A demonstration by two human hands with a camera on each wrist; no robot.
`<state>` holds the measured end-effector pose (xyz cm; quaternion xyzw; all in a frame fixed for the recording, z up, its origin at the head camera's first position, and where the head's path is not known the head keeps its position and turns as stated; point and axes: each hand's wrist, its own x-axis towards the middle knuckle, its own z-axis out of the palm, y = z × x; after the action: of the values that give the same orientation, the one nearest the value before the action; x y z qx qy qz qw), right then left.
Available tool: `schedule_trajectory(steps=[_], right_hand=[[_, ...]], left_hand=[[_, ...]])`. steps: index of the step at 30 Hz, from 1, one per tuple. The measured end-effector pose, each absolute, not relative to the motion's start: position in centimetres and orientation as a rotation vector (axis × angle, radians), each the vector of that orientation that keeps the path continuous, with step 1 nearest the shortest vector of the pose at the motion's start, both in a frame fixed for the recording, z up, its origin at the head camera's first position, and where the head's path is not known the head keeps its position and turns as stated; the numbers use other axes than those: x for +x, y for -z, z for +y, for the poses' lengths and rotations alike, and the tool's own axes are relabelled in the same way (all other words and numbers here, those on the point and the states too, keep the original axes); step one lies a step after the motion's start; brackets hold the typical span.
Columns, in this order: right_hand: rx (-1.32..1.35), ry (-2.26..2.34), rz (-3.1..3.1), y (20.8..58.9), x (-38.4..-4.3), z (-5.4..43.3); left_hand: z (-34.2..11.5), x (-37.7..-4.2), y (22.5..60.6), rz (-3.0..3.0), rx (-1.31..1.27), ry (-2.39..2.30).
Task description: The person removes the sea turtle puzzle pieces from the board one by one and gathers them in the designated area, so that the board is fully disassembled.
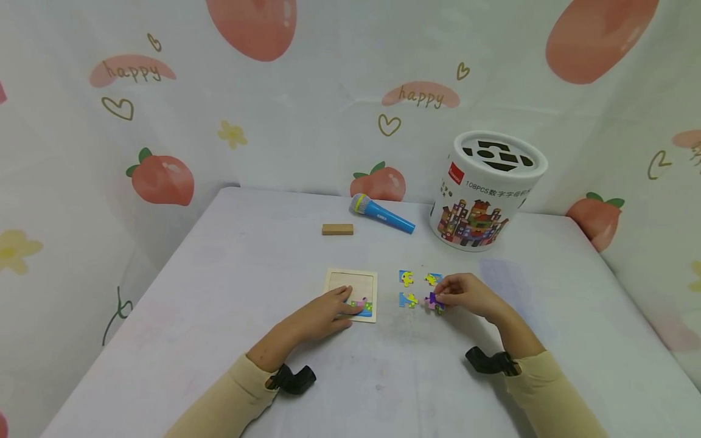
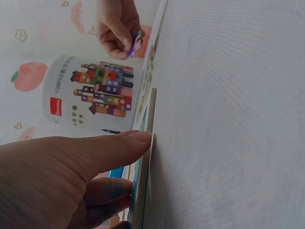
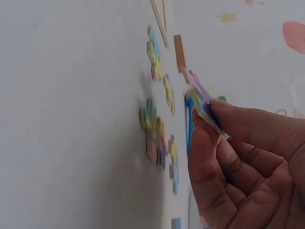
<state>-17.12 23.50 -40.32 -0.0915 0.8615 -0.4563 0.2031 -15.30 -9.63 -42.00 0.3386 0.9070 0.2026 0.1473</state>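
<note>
My left hand [image 1: 323, 313] lies over the lower left of a square wooden puzzle tray [image 1: 375, 283], fingers and thumb pressing on its top. Pink, green and blue puzzle pieces [image 1: 368, 307] fill the bottom of the tray, partly covered by that hand. To the right, my right hand [image 1: 472, 295] pinches a purple and pink jigsaw piece [image 3: 200, 89] between thumb and fingers, raised above the table. Below it lie green and purple pieces [image 3: 151, 136]. Blue and yellow pieces [image 1: 406, 278] lie between the tray and my right hand.
Behind the tray is a small wooden block [image 1: 337, 229]. A blue toy microphone [image 1: 386, 216] lies near the back edge. At the back right stands a large white tub [image 1: 484, 188] with a cut-out lid. A printed cloth [image 1: 306, 121] hangs behind the table [image 1: 263, 243].
</note>
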Motion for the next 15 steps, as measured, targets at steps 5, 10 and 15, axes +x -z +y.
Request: schedule_trajectory(steps=[5,10,15], right_hand=[[-0.230,1.277,2.423,40.6,-16.5,24.7],[-0.172,1.231,2.481,40.7,-16.1,25.5],[-0.147,1.212,2.513,40.8,-15.7,26.4]], left_hand=[[-9.6,-15.3,42.0,2.608,0.964,-0.573],[-9.6,-15.3,42.0,2.613,0.960,-0.569],[-9.6,-15.3,42.0,2.608,0.961,-0.577]])
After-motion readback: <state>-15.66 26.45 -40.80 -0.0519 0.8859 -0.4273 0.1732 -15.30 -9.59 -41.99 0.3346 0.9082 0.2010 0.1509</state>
